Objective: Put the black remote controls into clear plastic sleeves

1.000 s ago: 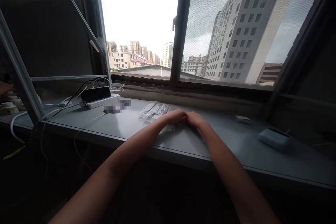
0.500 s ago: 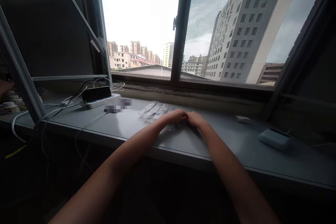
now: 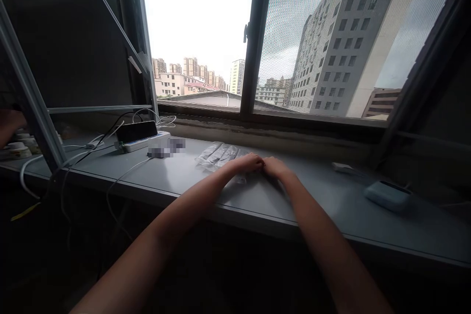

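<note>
My left hand and my right hand meet fingertip to fingertip low over the desk. Both have their fingers curled in and pressed together. A tiny dark spot shows where they meet, but what they pinch is too small and shaded to name. Clear plastic packets with grey-white contents lie flat on the desk just left of my hands. My left hand and wrist cover the right part of these packets.
To the left, a phone leans on a white power strip, beside a blurred-out item and several cables. A pale blue box and a white plug lie at right. Another person's hand shows at the far left, near small jars.
My hands stay together in nearly the same place. The view has shifted very slightly, and the other person's hand at the left edge reaches further into view.
</note>
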A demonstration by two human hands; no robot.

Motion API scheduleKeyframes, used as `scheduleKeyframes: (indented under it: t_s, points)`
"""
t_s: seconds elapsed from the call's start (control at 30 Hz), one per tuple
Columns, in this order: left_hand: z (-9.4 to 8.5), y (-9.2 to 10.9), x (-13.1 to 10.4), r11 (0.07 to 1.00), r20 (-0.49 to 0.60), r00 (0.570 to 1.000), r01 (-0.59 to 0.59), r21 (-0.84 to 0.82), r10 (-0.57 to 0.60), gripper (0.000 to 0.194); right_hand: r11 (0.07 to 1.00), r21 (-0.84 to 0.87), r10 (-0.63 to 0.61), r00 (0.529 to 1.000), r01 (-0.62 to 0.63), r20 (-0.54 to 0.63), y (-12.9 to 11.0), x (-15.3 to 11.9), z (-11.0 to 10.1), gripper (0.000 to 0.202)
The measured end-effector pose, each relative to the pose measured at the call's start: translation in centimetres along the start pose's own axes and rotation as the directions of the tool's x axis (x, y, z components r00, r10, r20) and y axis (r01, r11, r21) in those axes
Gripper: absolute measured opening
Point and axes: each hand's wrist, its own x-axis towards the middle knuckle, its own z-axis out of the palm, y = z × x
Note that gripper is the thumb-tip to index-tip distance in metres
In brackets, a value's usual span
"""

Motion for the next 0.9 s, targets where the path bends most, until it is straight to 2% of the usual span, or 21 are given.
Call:
scheduleKeyframes:
  t_s: [0.9]
  points:
    - [0.23, -0.34, 0.04, 1.0, -0.009, 1.0, -0.001, -0.028, 0.001, 0.026, 1.0, -0.007, -0.001, 1.0, 0.001, 0.003, 0.07, 0.15, 0.06, 0.036]
